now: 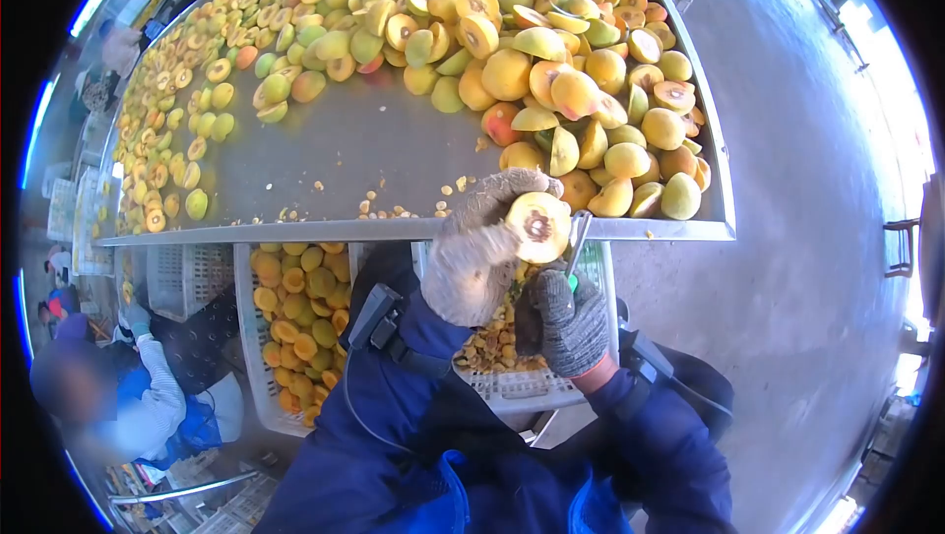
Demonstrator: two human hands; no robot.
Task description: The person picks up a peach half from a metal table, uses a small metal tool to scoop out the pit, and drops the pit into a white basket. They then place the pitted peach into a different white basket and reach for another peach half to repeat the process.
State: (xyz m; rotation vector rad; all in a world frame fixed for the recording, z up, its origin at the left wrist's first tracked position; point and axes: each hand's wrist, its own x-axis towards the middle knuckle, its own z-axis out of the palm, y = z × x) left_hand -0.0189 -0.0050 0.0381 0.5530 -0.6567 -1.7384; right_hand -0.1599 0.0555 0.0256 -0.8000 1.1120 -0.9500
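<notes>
In my gloved left hand [474, 251] is a yellow peach half [540, 225], its cut face turned up and the brown-red stone hollow showing. My right hand [566, 322], in a grey knit glove, is closed round a narrow metal-bladed tool [580, 235] with a green handle. The blade stands upright right beside the peach half's right edge. Both hands are at the front edge of a metal table [345, 155], over a white crate [527, 398] of stones and scraps.
Heaped peach halves [512, 71] cover the table's back and right side. Small scraps [379, 209] lie near its front rim. A white crate [266, 376] of peach halves stands below, left of my legs. Another person [148, 396] sits at the left. Concrete floor [787, 239] runs along the right.
</notes>
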